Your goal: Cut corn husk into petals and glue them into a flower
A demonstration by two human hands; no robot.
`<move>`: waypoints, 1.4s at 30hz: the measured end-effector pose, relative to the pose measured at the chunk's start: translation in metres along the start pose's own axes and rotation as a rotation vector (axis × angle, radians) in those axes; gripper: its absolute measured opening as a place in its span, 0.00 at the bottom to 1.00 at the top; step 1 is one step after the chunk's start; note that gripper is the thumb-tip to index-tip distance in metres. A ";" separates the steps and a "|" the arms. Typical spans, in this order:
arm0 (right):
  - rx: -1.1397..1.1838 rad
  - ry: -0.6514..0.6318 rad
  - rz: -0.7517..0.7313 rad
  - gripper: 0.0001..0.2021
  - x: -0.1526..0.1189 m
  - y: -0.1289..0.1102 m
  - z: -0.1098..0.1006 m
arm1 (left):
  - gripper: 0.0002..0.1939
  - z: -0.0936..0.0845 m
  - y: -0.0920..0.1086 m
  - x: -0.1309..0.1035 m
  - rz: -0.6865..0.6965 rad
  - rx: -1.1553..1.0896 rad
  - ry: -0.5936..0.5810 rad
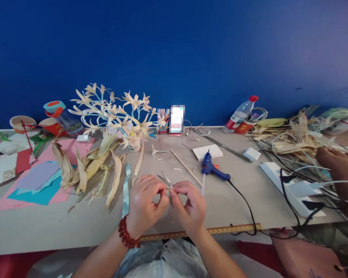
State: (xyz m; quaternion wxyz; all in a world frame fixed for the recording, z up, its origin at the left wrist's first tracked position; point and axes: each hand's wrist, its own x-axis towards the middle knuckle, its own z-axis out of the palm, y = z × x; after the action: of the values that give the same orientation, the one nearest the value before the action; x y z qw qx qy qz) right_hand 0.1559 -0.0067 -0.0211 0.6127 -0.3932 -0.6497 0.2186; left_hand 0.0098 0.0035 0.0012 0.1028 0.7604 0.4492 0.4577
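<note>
My left hand (148, 202), with a red bead bracelet at the wrist, is closed in a pinch near the table's front edge. My right hand (190, 204) pinches close beside it, thumbs and fingertips nearly meeting. Whatever lies between the fingertips is too small to make out. Just beyond them rest small scissors (166, 178), blades pointing away. A thin wooden stick (187, 168) lies behind my right hand, and a blue glue gun (214, 170) is to its right. A pale blue ribbon (127, 189) runs beside my left hand.
Corn husks (97, 166) and coloured papers (39, 181) lie left, below a husk-flower bouquet (124, 123). A phone (176, 119) stands at the back. Rightward are a bottle (240, 114), a power strip (290, 189), cables and another person's hand (335, 160).
</note>
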 end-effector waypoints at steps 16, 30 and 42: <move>0.026 0.045 0.026 0.06 0.002 -0.001 -0.001 | 0.08 -0.006 0.000 -0.002 -0.068 0.009 0.003; 0.037 0.055 0.031 0.06 0.000 -0.003 0.001 | 0.08 0.001 0.007 -0.002 -0.229 -0.242 -0.078; 0.056 -0.029 0.097 0.03 0.001 -0.002 0.000 | 0.07 -0.008 0.010 0.000 -0.057 -0.103 -0.046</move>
State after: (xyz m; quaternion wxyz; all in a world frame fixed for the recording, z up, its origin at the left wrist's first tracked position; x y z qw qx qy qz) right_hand 0.1557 -0.0068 -0.0186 0.6027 -0.4038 -0.6323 0.2719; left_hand 0.0089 -0.0041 0.0116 0.1653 0.7513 0.4440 0.4595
